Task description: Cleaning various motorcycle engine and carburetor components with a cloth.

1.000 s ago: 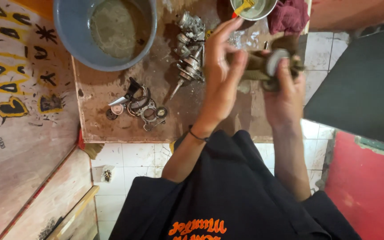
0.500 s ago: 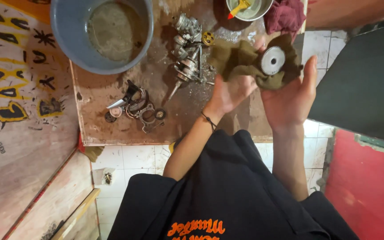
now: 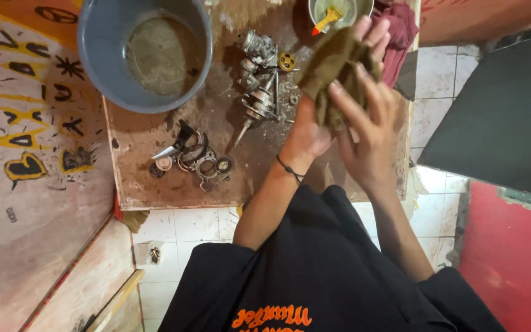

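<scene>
Gone from sight since the earlier frame, the round metal part is covered by the olive rag point(image 3: 334, 67); left hand point(image 3: 307, 132) and right hand point(image 3: 370, 132) fingers grip the rag above the table point(image 3: 155, 184).

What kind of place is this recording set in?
Probably a small engine-repair workshop: greasy engine parts and rings lie on a stained wooden board, beside a basin of murky liquid, while both hands work a rag.

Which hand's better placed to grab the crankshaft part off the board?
Left, probably. The left hand sits right beside the crankshaft part on the board; the right hand lies farther off, fingers spread over the rag both hands hold.
</scene>
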